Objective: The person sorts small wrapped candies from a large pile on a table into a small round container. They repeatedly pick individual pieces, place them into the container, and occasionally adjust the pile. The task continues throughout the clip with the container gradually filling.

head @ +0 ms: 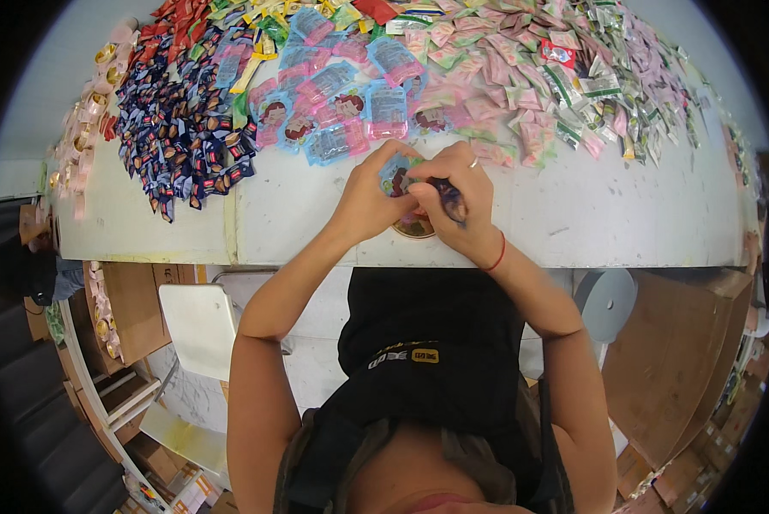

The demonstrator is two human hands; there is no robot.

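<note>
Close together over the near part of the white table (294, 218) are both my hands. Between them is a small round container (415, 226) with a gold-toned rim, partly hidden beneath the fingers. My left hand (374, 189) curves around a blue and pink packet (394, 177) that bears a cartoon figure. My right hand (464, 199), with a ring and a red wrist cord, has a dark blue wrapped packet (448, 198) in its palm, and its thumb and forefinger meet at the cartoon packet. Blue and pink pouches (336, 144) lie just beyond my hands.
Dark blue packets (185, 141) cover the table's left. Pink and green packets (487, 96) and silver-green packets (615, 96) spread across the right. Round pink tubs (92, 109) line the left edge. Below stand a white chair (198, 327), a grey round stool (608, 305) and cardboard boxes (673, 360). A person (31, 276) is at far left.
</note>
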